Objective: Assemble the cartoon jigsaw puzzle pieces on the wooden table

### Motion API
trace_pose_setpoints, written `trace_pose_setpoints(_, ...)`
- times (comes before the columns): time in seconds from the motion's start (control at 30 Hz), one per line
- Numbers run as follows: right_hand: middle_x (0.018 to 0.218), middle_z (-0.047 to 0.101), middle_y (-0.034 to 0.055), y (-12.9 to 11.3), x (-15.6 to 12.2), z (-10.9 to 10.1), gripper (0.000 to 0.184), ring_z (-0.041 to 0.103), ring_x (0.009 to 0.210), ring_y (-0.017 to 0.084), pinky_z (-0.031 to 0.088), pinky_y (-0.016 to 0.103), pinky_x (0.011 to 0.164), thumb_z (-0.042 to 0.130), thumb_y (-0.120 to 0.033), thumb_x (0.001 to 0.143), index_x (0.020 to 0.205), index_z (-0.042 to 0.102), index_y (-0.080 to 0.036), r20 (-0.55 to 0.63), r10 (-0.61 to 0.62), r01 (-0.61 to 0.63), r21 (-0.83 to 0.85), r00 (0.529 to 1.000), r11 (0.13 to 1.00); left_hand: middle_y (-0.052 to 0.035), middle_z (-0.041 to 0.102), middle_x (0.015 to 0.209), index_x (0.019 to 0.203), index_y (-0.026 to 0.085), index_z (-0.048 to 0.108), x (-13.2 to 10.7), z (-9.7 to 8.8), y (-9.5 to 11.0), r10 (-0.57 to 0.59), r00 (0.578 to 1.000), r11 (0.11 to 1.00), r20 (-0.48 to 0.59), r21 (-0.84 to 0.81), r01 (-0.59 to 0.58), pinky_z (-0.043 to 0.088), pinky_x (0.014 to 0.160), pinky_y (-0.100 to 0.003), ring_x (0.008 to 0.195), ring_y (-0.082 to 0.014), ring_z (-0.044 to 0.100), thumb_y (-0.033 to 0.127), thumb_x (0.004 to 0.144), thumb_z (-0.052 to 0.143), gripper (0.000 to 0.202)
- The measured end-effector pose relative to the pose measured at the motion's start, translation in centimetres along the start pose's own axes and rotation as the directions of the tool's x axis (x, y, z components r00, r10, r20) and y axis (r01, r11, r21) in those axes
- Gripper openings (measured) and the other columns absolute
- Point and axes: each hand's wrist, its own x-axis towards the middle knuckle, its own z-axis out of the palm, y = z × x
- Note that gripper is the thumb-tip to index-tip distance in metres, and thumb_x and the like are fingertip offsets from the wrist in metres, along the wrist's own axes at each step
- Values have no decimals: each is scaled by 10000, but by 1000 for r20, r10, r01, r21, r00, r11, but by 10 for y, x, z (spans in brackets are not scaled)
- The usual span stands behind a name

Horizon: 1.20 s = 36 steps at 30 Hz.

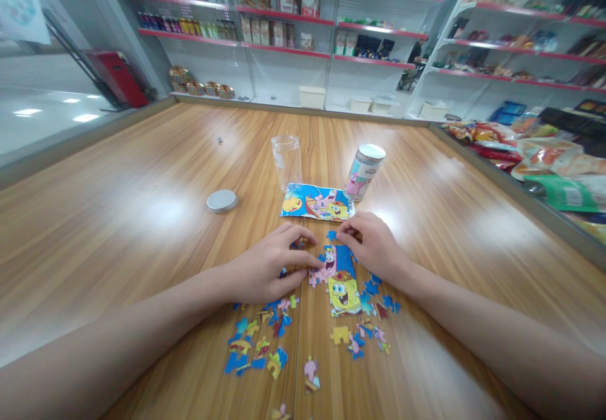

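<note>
A partly joined jigsaw puzzle [344, 290] lies on the wooden table, with a yellow sponge character and a pink starfish character on it. My left hand [272, 262] rests at its left side, fingers apart, one fingertip touching the pink part. At the upper edge my right hand [372, 243] is closed in a pinch on a small blue puzzle piece [332, 235]. Loose puzzle pieces [277, 364] are scattered to the lower left, and more puzzle pieces [372, 287] lie at the right. Beyond my hands is a reference picture card [317, 203] showing the same characters.
A clear open jar [286, 161] stands behind the card, and a labelled canister [363, 172] with a silver lid stands to its right. On the left lies a round metal lid [222, 201]. Snack bags [558, 161] are heaped past the table's right edge. Stocked shelves [288, 12] line the back.
</note>
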Motion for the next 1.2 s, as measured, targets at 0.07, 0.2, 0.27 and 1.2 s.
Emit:
trace_pose_setpoints(0.07,830,634,25,0,1,0,81,570,823,177,417,323,768,665,-176,898,818,675,-184,5,-19,19,-14,1000,1000,-114,519,1265,1211,253,697,0,0,0,2,1000,1000,3,1,-2,455,1050,-435,1217,-251,494,151,913,567,342)
trace_pose_setpoints(0.2,826,635,24,0,2,1,91,562,812,178,405,325,755,650,-160,904,814,653,-177,21,-54,55,-42,998,998,-114,513,1267,1209,246,698,0,0,1,6,1000,1000,7,6,-6,455,1049,-430,1219,-245,494,153,922,554,334)
trace_pose_setpoints(0.27,828,632,23,0,2,1,79,560,806,174,406,317,745,649,-158,906,828,649,-176,22,-55,56,-27,998,998,-112,510,1266,1211,245,697,0,0,0,8,1000,1000,7,8,-8,455,1049,-425,1219,-240,494,156,927,548,333)
trace_pose_setpoints(1.2,870,619,50,-19,-2,-16,146,482,858,217,290,332,751,576,-262,990,892,658,-190,213,-275,345,-461,938,818,-102,527,1249,1174,258,709,2,0,1,23,1000,999,18,21,-24,470,1029,-425,1181,-237,513,139,905,564,329)
